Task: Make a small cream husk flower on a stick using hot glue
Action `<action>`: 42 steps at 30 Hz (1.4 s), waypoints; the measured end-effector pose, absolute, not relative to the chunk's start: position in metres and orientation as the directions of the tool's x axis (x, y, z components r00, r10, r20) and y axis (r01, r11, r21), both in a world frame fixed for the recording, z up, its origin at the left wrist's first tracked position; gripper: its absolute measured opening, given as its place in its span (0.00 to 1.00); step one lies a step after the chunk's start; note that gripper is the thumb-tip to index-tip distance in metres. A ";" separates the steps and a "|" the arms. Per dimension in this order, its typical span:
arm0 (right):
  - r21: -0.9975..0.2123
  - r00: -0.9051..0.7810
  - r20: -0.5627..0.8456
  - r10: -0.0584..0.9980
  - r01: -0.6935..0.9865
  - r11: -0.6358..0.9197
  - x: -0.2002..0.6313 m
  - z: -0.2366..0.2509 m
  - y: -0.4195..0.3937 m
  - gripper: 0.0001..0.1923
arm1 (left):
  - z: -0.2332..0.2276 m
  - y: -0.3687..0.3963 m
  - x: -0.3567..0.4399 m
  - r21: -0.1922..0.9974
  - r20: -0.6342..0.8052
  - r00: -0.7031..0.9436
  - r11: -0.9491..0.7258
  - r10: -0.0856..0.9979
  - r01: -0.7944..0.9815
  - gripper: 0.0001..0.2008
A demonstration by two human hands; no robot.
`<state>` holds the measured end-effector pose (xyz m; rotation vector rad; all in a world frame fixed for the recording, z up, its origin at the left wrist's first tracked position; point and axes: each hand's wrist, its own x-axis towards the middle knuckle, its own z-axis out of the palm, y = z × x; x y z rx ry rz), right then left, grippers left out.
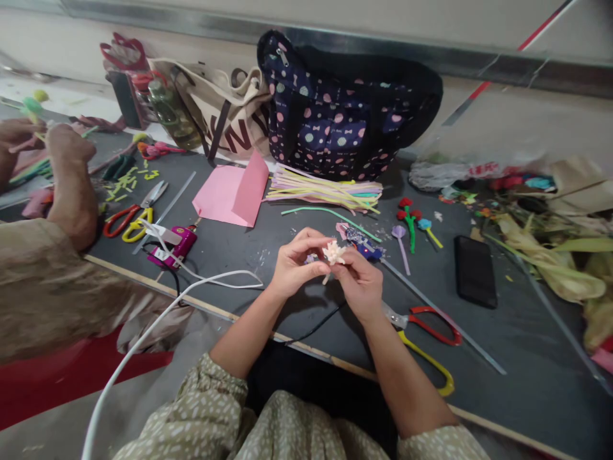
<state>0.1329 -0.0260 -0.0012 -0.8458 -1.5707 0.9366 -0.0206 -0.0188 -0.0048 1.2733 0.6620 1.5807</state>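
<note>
A small cream-white fuzzy flower (pixel 334 252) with a short pale stem is between my two hands over the near part of the dark table. My left hand (pixel 301 263) pinches it from the left with thumb and fingers. From the other side, my right hand (pixel 359 281) grips its edge between thumb and forefinger. Just behind my hands lies a blue glue gun (pixel 364 248), partly covered by them, with a long clear glue stick (pixel 443 316) trailing right. Scissors with red and yellow handles (pixel 433 326) rest beside my right forearm.
A pipe-cleaner bundle (pixel 325 191) and folded pink paper (pixel 230 195) lie behind. Finished-looking fuzzy flowers (pixel 410 223) and a phone (pixel 475 271) are right. A white cable (pixel 182 297) crosses the left edge, near a magenta device (pixel 179 246). A co-worker's hands (pixel 67 144) work far left.
</note>
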 end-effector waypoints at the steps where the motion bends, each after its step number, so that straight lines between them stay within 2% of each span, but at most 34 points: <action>1: -0.899 -0.189 0.420 0.888 0.047 0.435 0.132 -0.002 -0.026 0.04 | -0.004 -0.019 -0.022 0.858 0.433 0.031 -0.401 0.901 -0.321 0.21; 6: -0.902 -0.242 0.410 0.880 0.037 0.430 0.131 -0.005 -0.025 0.05 | -0.003 -0.021 -0.024 0.849 0.494 0.055 -0.468 0.868 -0.244 0.17; 21: -0.912 -0.277 0.390 0.878 0.016 0.410 0.132 -0.005 -0.025 0.06 | -0.005 -0.020 -0.025 0.813 0.562 0.017 -0.548 0.827 -0.197 0.11; 28: -0.920 -0.136 0.376 0.916 0.060 0.387 0.130 -0.008 -0.026 0.06 | -0.001 -0.021 -0.025 0.867 0.492 0.105 -0.476 0.864 -0.148 0.19; 32: -0.939 -0.097 0.339 0.936 0.034 0.343 0.131 -0.010 -0.028 0.07 | -0.005 -0.021 -0.022 0.877 0.469 0.058 -0.458 0.881 -0.148 0.13; 37: -0.941 -0.131 0.333 0.934 0.016 0.338 0.128 -0.003 -0.032 0.04 | -0.006 -0.022 -0.017 0.894 0.369 -0.016 -0.360 0.929 -0.268 0.06; 40: -0.945 -0.154 0.311 0.938 0.053 0.322 0.132 0.003 -0.029 0.05 | -0.004 -0.019 -0.020 0.884 0.190 -0.100 -0.214 0.977 -0.415 0.07; 42: -0.949 -0.068 0.282 0.957 0.126 0.289 0.140 0.004 -0.022 0.07 | -0.003 -0.016 -0.026 0.849 0.061 -0.151 -0.131 0.987 -0.511 0.11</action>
